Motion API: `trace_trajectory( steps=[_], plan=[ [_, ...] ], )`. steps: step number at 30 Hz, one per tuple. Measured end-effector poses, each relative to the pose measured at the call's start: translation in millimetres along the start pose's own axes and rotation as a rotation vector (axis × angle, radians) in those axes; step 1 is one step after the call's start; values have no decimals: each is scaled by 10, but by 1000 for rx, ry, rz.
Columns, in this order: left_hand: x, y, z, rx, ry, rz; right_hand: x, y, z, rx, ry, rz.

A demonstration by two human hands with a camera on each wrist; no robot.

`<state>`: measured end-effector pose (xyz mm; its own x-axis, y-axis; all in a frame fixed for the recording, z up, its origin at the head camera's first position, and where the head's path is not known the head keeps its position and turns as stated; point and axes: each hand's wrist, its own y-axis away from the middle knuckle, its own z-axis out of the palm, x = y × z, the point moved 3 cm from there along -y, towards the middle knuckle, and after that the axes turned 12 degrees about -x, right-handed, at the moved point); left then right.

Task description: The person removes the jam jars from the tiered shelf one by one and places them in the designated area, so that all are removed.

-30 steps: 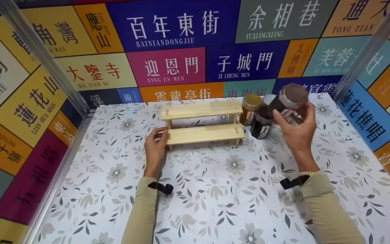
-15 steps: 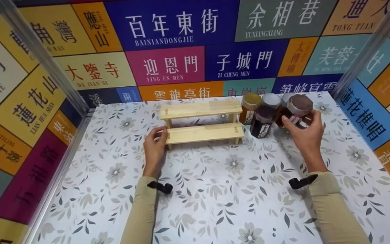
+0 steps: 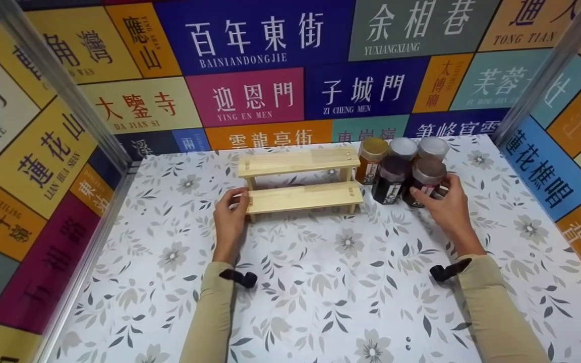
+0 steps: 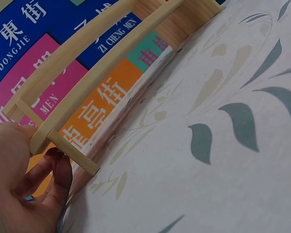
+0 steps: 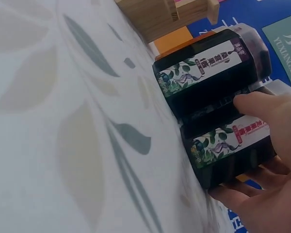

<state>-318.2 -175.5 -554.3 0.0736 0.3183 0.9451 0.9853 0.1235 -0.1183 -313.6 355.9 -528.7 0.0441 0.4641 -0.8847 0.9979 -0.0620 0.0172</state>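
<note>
A two-step wooden display rack (image 3: pixel 305 196) stands on the table. At its lower left end my left hand (image 3: pixel 230 217) grips the rack; in the left wrist view the curled fingers (image 4: pixel 60 177) lie by one leg. My right hand (image 3: pixel 449 217) holds a dark jar with a brownish lid (image 3: pixel 427 170), thumb on one side and fingers on the other. In the right wrist view this labelled jar (image 5: pixel 216 143) stands upright on the table, close beside another dark jar (image 5: pixel 208 68).
Behind the two dark jars stand an amber jar with a yellowish lid (image 3: pixel 373 147) and two jars with pale lids, one a pale-lidded jar (image 3: pixel 432 147) at the right. A flower-patterned cloth (image 3: pixel 321 292) covers the table. Printed panels (image 3: pixel 250 96) wall the back and sides.
My right hand has brought the dark jar down from the air and set it at the front right of the jar group. The left hand and the rack have stayed in place.
</note>
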Motion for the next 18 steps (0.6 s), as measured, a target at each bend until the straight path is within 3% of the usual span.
trace_trajectory(
  steps=[10, 18],
  plan=[
    [3, 7, -8, -5, 10, 3, 31, -20, -21, -58, 22, -54],
    [15, -1, -15, -12, 10, -1, 5, -42, 2, -2, 24, -38]
  ],
)
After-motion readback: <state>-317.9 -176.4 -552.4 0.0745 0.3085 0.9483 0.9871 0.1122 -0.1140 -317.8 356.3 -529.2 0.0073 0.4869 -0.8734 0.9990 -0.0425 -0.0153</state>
